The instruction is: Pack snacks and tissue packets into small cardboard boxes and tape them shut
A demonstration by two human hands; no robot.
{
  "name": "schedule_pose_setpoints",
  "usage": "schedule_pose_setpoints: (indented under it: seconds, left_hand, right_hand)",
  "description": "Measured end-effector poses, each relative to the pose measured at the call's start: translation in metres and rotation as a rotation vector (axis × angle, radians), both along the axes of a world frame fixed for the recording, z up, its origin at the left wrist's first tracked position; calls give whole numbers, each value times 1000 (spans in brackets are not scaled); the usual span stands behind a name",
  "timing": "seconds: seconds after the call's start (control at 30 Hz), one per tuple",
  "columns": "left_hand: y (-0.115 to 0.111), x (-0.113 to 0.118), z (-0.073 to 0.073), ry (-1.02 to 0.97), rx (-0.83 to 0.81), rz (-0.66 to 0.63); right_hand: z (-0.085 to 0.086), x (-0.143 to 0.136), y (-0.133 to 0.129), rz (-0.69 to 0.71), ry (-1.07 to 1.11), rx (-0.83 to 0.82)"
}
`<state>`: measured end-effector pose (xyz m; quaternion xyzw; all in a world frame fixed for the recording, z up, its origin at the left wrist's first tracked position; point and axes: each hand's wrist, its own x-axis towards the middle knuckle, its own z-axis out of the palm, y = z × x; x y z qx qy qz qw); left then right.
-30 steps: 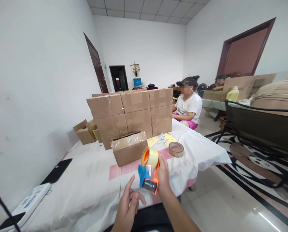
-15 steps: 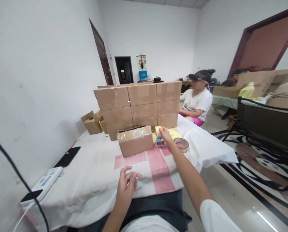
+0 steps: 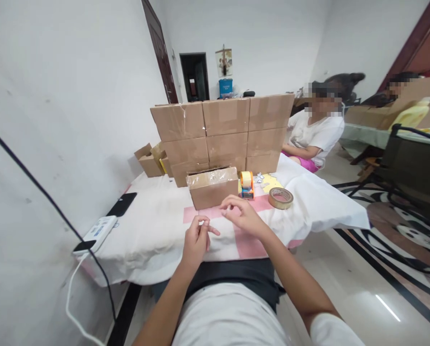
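My left hand (image 3: 199, 238) hovers over the near edge of the table, fingers loosely curled and apart, holding nothing. To its right, my right hand (image 3: 240, 214) is raised with bent, separated fingers and is empty too. Just beyond both hands lies a small cardboard box (image 3: 215, 191) with shiny clear tape along its upper edge. Against its right side stands an orange and blue tape dispenser (image 3: 247, 185) carrying a yellowish roll. Farther right, a wide roll of packing tape (image 3: 280, 197) lies flat on the cloth.
A wall of stacked cardboard boxes (image 3: 224, 120) stands behind the small box. An opened carton (image 3: 150, 163) sits at the back left. A white power strip (image 3: 100, 231) and a black phone (image 3: 122, 204) lie at the left edge. A person (image 3: 317, 129) sits beyond the table's right side.
My right hand has let go of the tape dispenser and drawn back toward my left hand. The dispenser now stands beside the small box. The camera view has tilted down.
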<state>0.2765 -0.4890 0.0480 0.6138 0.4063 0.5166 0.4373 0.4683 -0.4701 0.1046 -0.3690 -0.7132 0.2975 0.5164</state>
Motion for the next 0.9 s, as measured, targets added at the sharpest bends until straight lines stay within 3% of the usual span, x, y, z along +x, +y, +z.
schedule_pose_setpoints:
  seconds: [0.1,0.27,0.4,0.57,0.73,0.9]
  left_hand:
    - [-2,-3,7,129,62,25]
    - [0,-10,20,226,107,52]
    - [3,-13,22,132,34,210]
    - [8,-5,20,-3,67,86]
    - [14,0,22,14,116,133]
    - [18,-2,23,79,184,149]
  right_hand:
    - [6,-19,-18,96,-146,45]
    - [3,-31,-11,38,-167,61]
    - [2,-41,-6,-104,-16,29]
    - [2,-48,-3,-148,195,-92]
    - [-7,-52,3,-14,394,-220]
    - [-12,-48,13,-134,392,-198]
